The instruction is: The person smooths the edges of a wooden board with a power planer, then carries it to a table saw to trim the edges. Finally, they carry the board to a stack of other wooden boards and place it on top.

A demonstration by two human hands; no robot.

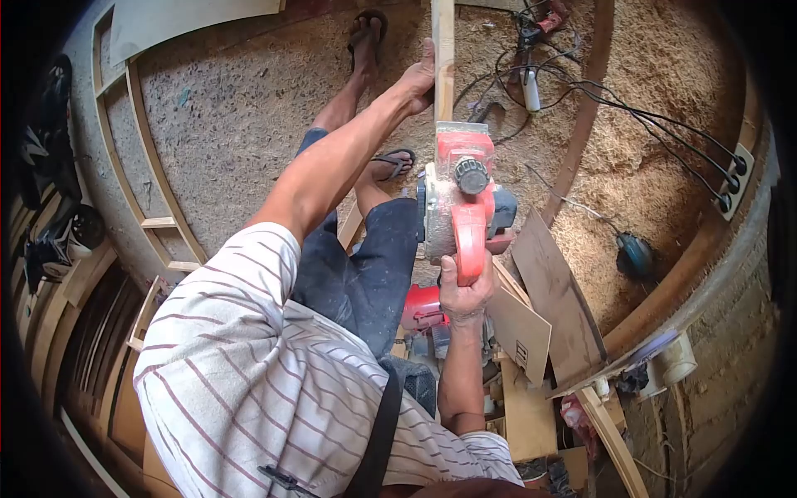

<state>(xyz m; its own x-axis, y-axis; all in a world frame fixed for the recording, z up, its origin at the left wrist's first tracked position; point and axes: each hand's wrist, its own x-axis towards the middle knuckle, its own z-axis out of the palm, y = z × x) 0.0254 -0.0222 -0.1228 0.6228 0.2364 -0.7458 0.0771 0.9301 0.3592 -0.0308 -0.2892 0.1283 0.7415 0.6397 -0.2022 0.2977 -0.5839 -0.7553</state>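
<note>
A red electric hand planer (465,153) rests along a long, pale wooden strip (445,58), with its black knob on top. My right hand (466,297) is closed around the planer's rear handle. Farther forward, my left hand (420,81) grips the strip from its left side, thumb along the wood; its other fingers are mostly hidden. The strip runs out past the top edge of the view, and the planer's body covers its nearer part.
Wood shavings (647,149) cover the ground at right. Black cables run to a power strip (735,183). Thin boards (558,299) lean beside the planer, near a teal power tool (635,253). A wooden frame (145,149) lies at left. A red object (423,307) sits below the planer.
</note>
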